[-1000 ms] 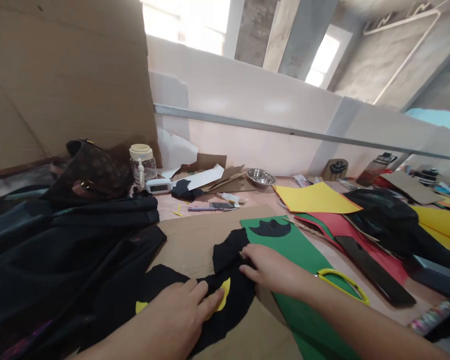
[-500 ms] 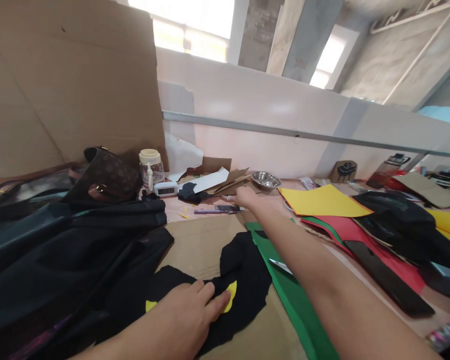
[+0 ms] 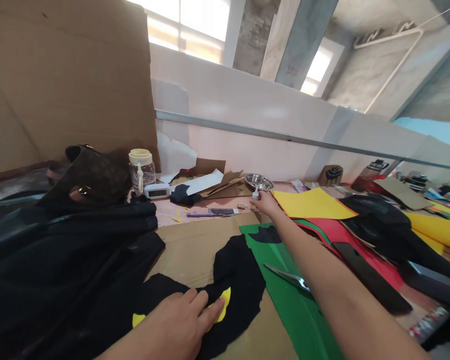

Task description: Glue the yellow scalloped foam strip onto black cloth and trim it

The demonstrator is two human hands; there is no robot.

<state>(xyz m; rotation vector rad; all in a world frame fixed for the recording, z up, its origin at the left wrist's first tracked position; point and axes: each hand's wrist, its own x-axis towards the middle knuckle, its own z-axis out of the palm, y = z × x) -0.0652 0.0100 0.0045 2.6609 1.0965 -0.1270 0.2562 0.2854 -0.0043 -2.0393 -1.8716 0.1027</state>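
So the left hand [image 3: 172, 320] is palm down on a big black cut-out [image 3: 240, 285], with one fingertip on a small yellow piece [image 3: 225, 304] lying on the black. Its fingers are bent close together, but the underside is hidden, so I can't tell if that grip is pinching anything or just resting there. Another yellow bit [image 3: 138, 320] pokes out on the far side of the same hand

The right hand [image 3: 265, 202] is stretched out to the back of the desk [image 3: 168, 212], its grip pinching a little white bottle [image 3: 255, 194], nozzle up, right in front of the shiny metal bowl [image 3: 260, 180]

The black cut-out sits mostly on a brown cardboard sheet [image 3: 187, 245], its right edge up against the green sheet [image 3: 285, 310]. On the green there's an open-ish view of some scissors [image 3: 285, 275], blades showing and handles hidden by the right forearm, plus a smaller black shape [image 3: 266, 235] near the top, partly covered too

Past the cardboard there's a purple pen [image 3: 200, 215], and a yellow sheet [image 3: 315, 203] lies just right of the right hand
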